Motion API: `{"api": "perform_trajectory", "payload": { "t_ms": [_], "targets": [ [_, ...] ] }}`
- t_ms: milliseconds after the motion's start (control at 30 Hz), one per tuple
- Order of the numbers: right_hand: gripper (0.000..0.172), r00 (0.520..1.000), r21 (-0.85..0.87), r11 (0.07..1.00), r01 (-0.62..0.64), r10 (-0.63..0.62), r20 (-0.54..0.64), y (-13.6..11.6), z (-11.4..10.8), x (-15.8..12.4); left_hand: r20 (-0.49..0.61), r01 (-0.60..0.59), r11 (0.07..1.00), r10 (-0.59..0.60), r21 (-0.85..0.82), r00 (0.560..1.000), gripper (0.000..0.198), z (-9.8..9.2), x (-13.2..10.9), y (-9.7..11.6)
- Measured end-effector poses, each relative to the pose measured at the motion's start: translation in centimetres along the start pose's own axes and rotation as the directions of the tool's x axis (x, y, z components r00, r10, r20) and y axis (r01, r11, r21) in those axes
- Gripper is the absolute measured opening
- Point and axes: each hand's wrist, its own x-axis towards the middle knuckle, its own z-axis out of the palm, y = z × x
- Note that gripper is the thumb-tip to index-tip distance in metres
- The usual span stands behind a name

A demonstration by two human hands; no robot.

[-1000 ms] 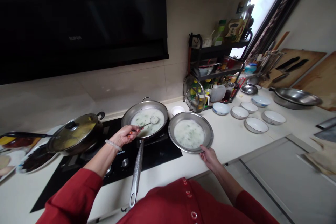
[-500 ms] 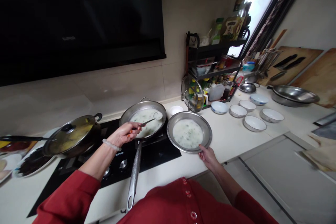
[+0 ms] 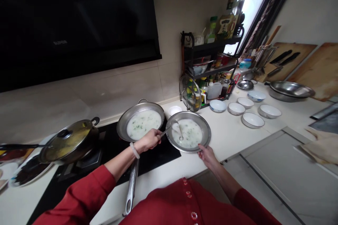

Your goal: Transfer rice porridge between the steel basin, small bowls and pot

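Observation:
My left hand [image 3: 150, 139] is closed round the handle of a metal ladle [image 3: 173, 123]. The ladle's head is tipped over a steel basin [image 3: 207, 126], and white liquid streams from it into the white soup with green bits there. Fingers of my right hand [image 3: 207, 155] pinch the basin's near right rim. Left of the basin, a steel frying pan [image 3: 121, 126] stands on the stove with more of the same soup in it. Its long handle [image 3: 132, 188] points towards me, passing under my left forearm.
A lidded pan [image 3: 68, 140] and a plate of dark food [image 3: 33, 174] are at the left. Several small bowls [image 3: 252, 120] stand on the right counter. A glass lid [image 3: 190, 93] leans against the spice rack [image 3: 211, 72]. A small white bowl [image 3: 174, 109] sits behind the basin.
My left hand has moved right with the ladle, from above the frying pan to above the basin, and the ladle is now tipped and pouring. My right hand stays on the basin's rim.

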Motion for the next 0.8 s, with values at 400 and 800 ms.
{"api": "perform_trajectory", "payload": {
  "t_ms": [400, 800],
  "targets": [
    [0.037, 1.000, 0.009, 1.000, 0.000, 0.000, -0.012, -0.2, 0.1, -0.2, -0.069, -0.331, 0.936, 0.340, 0.115, 0.938, 0.015, -0.4, -0.5, -2.1],
    [0.035, 1.000, -0.019, 1.000, -0.005, 0.004, -0.013, -0.4, 0.2, -0.4, -0.272, 0.039, 0.963, -0.114, -0.265, 0.955, 0.009, -9.0, -3.2, -5.9]
  ]
}}
